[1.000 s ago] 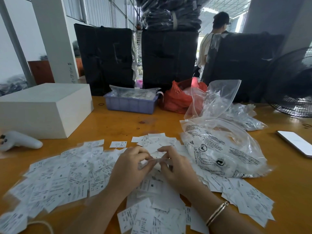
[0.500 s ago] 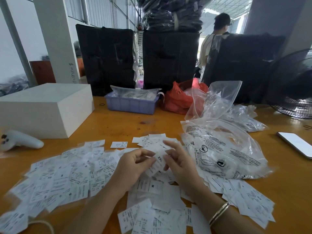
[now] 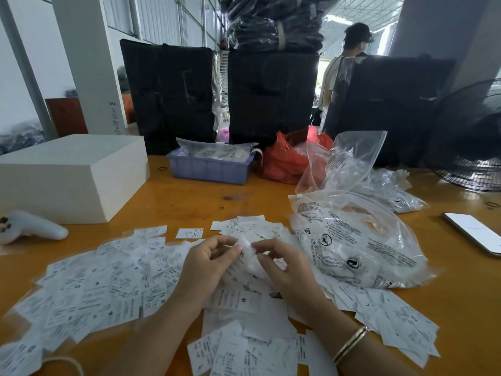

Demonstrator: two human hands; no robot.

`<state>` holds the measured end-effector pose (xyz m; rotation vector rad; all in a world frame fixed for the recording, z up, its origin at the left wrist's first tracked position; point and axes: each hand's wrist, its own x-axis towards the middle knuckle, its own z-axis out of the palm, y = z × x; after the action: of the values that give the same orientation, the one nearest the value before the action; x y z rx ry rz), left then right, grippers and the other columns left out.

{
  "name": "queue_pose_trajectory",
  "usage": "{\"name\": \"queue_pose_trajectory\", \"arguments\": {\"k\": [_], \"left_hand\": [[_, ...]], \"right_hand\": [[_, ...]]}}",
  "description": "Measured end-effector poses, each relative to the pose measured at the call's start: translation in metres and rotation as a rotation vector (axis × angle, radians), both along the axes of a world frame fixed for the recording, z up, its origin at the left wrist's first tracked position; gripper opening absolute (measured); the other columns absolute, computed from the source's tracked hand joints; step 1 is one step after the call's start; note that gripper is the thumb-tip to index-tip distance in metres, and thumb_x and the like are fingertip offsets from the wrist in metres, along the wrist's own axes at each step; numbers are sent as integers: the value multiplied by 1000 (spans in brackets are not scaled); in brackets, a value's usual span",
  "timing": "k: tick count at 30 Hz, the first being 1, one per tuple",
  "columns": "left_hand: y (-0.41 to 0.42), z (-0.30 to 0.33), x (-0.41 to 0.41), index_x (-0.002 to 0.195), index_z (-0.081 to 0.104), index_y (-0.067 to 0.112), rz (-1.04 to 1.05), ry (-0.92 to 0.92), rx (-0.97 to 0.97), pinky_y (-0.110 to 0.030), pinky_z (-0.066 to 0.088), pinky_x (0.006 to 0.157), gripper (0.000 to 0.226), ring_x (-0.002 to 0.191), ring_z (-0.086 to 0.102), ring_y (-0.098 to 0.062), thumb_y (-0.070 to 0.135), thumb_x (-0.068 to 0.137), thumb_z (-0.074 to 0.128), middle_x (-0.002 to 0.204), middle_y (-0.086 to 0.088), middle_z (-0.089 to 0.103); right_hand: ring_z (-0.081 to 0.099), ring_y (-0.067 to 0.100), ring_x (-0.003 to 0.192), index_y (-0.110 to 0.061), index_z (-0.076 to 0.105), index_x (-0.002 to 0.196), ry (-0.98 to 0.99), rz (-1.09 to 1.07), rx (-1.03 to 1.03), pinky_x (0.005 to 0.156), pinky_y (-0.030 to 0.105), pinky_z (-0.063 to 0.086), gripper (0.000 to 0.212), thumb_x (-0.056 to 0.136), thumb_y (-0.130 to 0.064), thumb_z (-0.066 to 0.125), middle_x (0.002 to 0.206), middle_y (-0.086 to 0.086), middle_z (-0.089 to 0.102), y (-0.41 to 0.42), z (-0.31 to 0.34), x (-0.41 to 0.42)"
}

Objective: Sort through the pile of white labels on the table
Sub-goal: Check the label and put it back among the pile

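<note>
Pinching one white label between both our hands, above centre of label pile spread across orange table. Our left hand: grip clamped on label's left edge. Our right hand: grip clamped on its right edge. Clear printed bag touching pile, right. White box and white controller left; purple tray behind; phone far right.

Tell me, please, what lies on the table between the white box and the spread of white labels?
In the head view, a white handheld controller lies between the white box and the labels; around it is bare wooden table.
</note>
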<state>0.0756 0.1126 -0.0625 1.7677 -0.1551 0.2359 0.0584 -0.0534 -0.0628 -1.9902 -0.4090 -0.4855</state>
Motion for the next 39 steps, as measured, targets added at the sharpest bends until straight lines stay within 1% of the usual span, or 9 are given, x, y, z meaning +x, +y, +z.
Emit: {"name": "queue_pose_trajectory", "arguments": {"k": [12,17,20,23,29,33,36,38,39], "left_hand": [[1,-2,-1,86,66,37,-49,9,72,-6,47,56,3,79,62,12,34,84,67,82,30,68],[0,-1,0,85,65,37,-21,-4,97,-3,44,54,4,79,59,17,39,82,67,81,35,64],[1,-3,0,83,67,36,-18,-21,115,-1,43,56,3,79,59,16,37,82,68,81,34,66],[1,-2,0,82,67,35,-32,-48,146,1,42,60,2,79,60,16,37,82,69,81,34,66],[3,-2,-1,76,66,40,-34,-138,282,1,41,64,11,82,59,16,32,82,70,78,34,65],[4,-1,-1,74,63,41,59,-152,353,1,41,60,13,79,57,17,33,84,67,72,25,65],[9,0,1,87,66,32,173,-106,324,-11,47,60,2,65,60,2,33,85,66,74,15,66],[13,0,2,95,65,27,258,-91,357,-36,53,72,13,60,58,-4,36,85,66,68,13,64],[15,-1,4,97,64,26,307,-110,402,-39,50,78,16,61,57,-6,37,85,66,68,14,63]], "right_hand": [[61,4,83,-16,72,92,-42,117,-81,74,16,47,16,88,-11,57,88,-10,67,1,-4,1],[60,-2,85,-43,53,106,-16,21,-76,69,10,46,32,90,-16,59,87,-23,64,3,-6,1],[60,0,79,-26,69,102,-54,-16,-94,68,14,48,20,88,-13,64,87,-20,67,3,-8,4],[60,1,76,-22,72,96,-67,-34,-63,66,11,47,16,86,-11,67,86,-16,69,2,-9,6],[58,-1,72,-19,73,91,-82,-36,-116,61,9,45,13,85,-9,66,72,-34,60,2,-10,5],[57,3,77,-18,75,97,-151,-20,-248,72,17,45,15,87,-15,64,83,-17,66,0,-6,3],[54,-3,78,-20,72,102,-135,-95,-236,73,16,45,17,90,-15,60,84,-18,63,-5,2,8],[55,-4,75,-22,69,104,-98,-206,-132,67,15,47,17,92,-18,57,85,-21,61,-13,12,13],[55,-3,71,-22,69,103,-92,-266,-71,63,14,46,17,92,-18,57,85,-17,63,-18,17,16]]}}
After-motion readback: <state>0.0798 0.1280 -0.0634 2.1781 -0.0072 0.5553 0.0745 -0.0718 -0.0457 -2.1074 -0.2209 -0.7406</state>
